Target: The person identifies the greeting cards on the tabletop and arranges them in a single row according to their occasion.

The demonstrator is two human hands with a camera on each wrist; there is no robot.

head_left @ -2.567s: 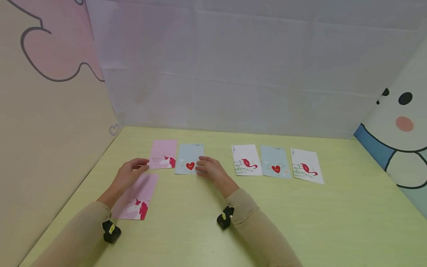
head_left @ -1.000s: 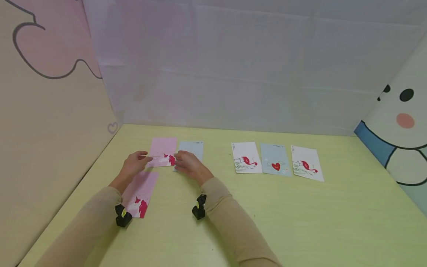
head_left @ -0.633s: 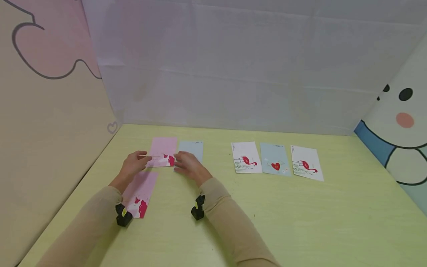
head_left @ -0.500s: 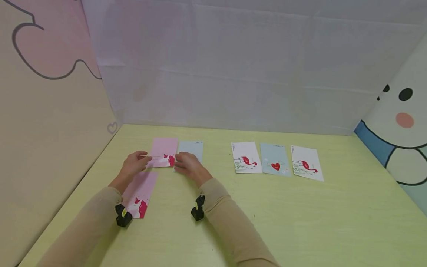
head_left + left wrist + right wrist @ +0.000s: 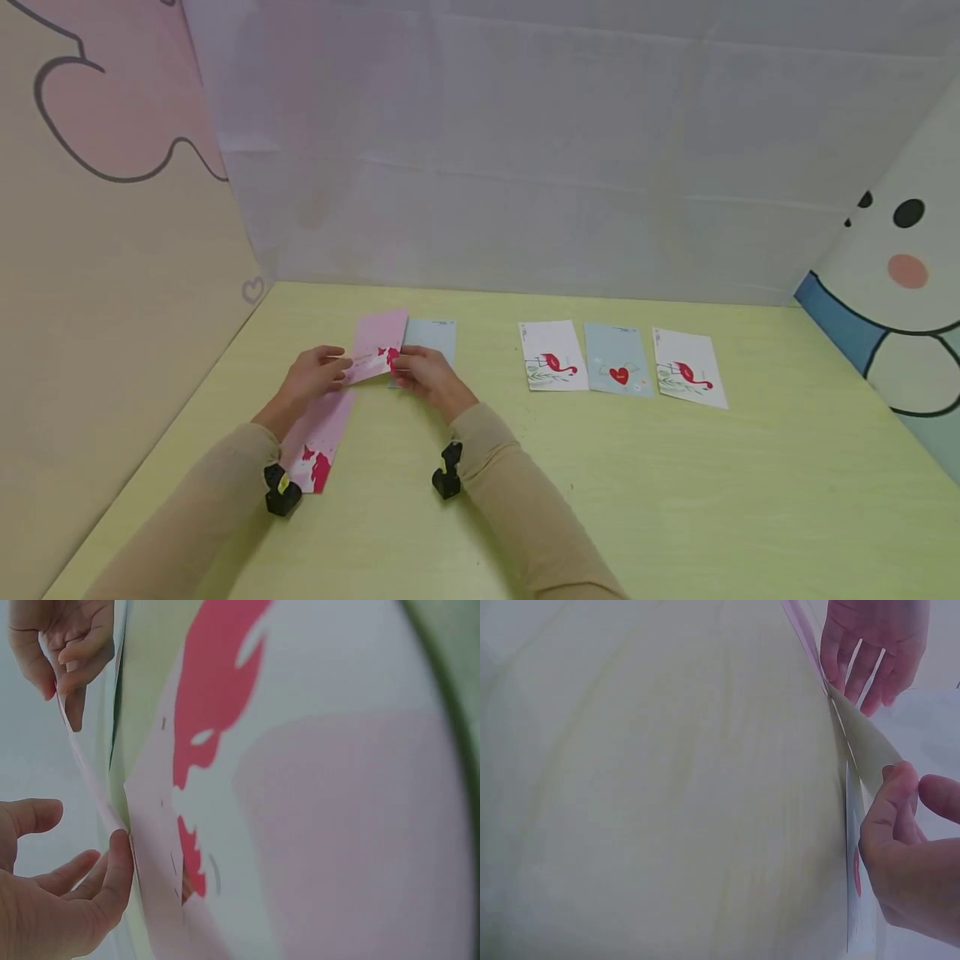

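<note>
Pink card (image 5: 378,337) tilted between two hands, its right side pinched

Working from my feed, I start at the far left, where the cream wall (image 5: 112,275) carries a pink, dark-outlined shape. Next I have the second pink card (image 5: 326,425) flat on the table (image 5: 675,500), its upper left partly hidden by the left hand (image 5: 309,379) and wrist. That hand's fingers are loosely bent; my left wrist view shows a fingertip at the edge of the tilted card, thumb apart, grasping nothing that I can make out. Just beyond, the tilted card is slanted off the table, with the right hand (image 5: 431,379) gripping it between thumb and fingers near its lower right corner. Behind that hand I see a pale blue card (image 5: 435,333), partly covered. Well apart to the right lie a white flamingo card (image 5: 551,346), a blue heart card (image 5: 615,342) and another white flamingo card (image 5: 686,354). Last comes a cartoon figure (image 5: 840,308) on the right wall.
</note>
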